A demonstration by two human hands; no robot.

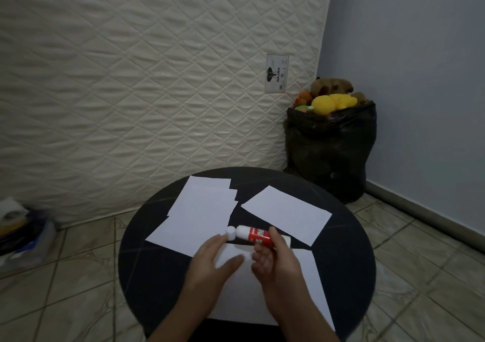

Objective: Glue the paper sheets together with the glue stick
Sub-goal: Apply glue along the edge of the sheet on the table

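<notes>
The right hand (pixel 275 260) is gripping the glue stick (pixel 256 234) above the table (pixel 147 276). The left hand (pixel 215 260) is lying open, fingertips touching the white cap (pixel 231 232), over a sheet (pixel 275 297).

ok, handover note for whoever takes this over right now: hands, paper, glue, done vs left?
Right hand: shut on the glue stick, held sideways over the table.
Left hand: open, fingertips by the stick's white end; cannot tell whether the cap is on or off.
Paper: near sheet under both hands, fanned stack far left, single sheet far right, all on the round black table.
Done: stick picked up. Left: apply glue, join sheets; none visibly joined.
</notes>
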